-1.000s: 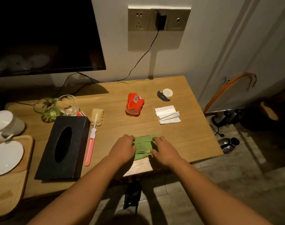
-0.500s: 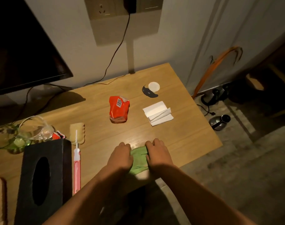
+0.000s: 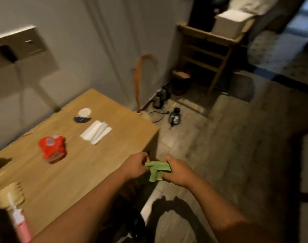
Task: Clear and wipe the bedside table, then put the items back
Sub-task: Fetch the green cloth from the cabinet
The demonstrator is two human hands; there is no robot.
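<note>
Off the table [image 3: 100, 155] now, both hands [image 3: 156, 168] lift the green cloth [image 3: 157, 171].

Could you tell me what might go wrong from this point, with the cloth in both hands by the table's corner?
1. The green cloth is bunched between the left hand and right hand beyond the table edge; a slip would likely drop it on the floor.
2. The red packet, white tissues and pink tube are still on the table, so wiping now could sweep them off.
</note>
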